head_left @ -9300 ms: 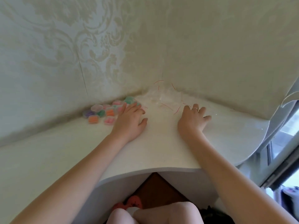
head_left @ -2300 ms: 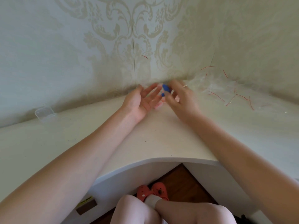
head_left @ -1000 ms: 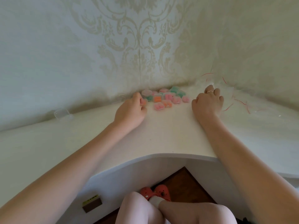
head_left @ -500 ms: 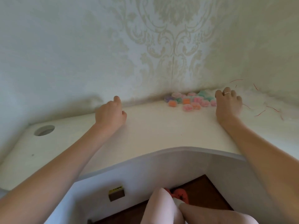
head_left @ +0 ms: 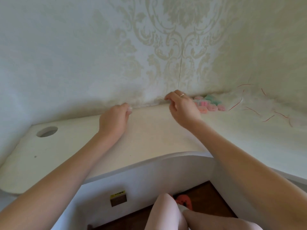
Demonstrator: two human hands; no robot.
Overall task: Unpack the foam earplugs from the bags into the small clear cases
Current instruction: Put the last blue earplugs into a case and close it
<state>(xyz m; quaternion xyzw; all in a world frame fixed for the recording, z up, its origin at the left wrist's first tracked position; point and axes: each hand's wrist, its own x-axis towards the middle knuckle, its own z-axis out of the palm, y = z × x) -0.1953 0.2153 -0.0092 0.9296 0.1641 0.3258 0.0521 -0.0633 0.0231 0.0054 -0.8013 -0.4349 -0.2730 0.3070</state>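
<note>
My left hand [head_left: 114, 121] lies on the white desk [head_left: 149, 140] with its fingers curled round a small clear case [head_left: 129, 110] that shows at the fingertips. My right hand [head_left: 182, 107], with a ring on it, hovers by the wall, fingers curled and thumb close to the fingertips. Something faint and translucent [head_left: 158, 101] sits at those fingertips; whether the hand holds it is unclear. Several filled cases [head_left: 210, 103] with pink, orange and green earplugs lie just right of the right hand. Clear bags with red strips [head_left: 259, 107] are heaped in the corner.
The patterned wall runs close behind both hands. A round cable hole [head_left: 47, 131] is cut in the desk at the far left. The curved front edge of the desk [head_left: 149, 161] lies below my forearms, with my knees and a red shoe [head_left: 184, 202] underneath.
My left hand has come back from the far left with the clear case. My right hand left the bags and moved left, past the filled cases, to the wall.
</note>
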